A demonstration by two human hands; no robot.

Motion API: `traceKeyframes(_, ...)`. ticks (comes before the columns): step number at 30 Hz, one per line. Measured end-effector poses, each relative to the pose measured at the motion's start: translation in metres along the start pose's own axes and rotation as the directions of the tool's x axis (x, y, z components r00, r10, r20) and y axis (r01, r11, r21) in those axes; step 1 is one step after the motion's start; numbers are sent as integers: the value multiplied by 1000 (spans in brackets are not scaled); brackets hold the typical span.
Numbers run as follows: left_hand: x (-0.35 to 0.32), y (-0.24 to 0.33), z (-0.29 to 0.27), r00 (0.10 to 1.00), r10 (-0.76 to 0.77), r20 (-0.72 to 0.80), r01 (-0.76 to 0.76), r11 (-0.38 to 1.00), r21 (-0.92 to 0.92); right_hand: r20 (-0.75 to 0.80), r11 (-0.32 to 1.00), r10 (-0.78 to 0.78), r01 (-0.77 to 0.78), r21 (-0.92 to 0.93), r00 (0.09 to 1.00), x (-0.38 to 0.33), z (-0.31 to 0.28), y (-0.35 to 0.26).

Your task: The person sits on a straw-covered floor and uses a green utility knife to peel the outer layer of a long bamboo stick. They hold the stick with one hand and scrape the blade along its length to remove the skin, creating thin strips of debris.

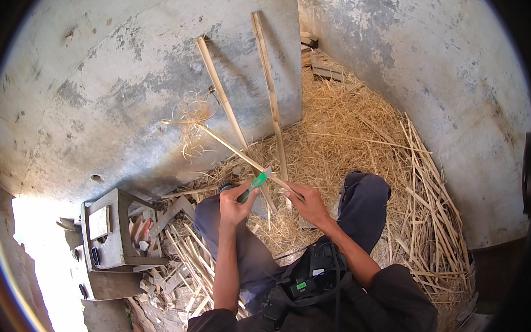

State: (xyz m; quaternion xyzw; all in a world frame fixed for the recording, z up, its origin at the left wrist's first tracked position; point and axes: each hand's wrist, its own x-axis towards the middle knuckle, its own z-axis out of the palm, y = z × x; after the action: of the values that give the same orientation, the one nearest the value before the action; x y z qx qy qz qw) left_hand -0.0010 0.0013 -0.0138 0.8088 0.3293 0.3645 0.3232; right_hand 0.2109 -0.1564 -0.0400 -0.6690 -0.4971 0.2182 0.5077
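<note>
Wooden strip (234, 149): near end clamped in right hand (309, 205), fingers closed round it. Left hand (233, 209) wrapped on green-handled knife (258, 181), just left of strip's near part; blade at strip, exact contact too small to tell. Long axis diagonal, from right hand forward and left; far end toward wall (133, 91), curled shavings (196, 115) bunched there. Beyond strip: two slats (268, 78) leaning on wall, partly crossed by strip in view. Right of strip: strip pile (436, 219). Under and beyond strip: shavings litter (343, 128). Left of strip: wooden frame (114, 237).
</note>
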Motion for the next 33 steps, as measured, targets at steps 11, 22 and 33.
traceKeyframes(11, 0, -4, 1, 988, 91, -123, -72, 986, 152, -5, 1000, -1, 1, 30, 1000, 3, 3, -3)
traceKeyframes(22, 12, -10, -4, 930, 75, -359, -34, 992, 120, 32, 1000, 23, -23, 14, 999, 0, 2, -1)
traceKeyframes(33, 15, -25, -8, 870, -2, -493, 79, 988, 135, 85, 998, 61, -60, -15, 995, -5, -2, -1)
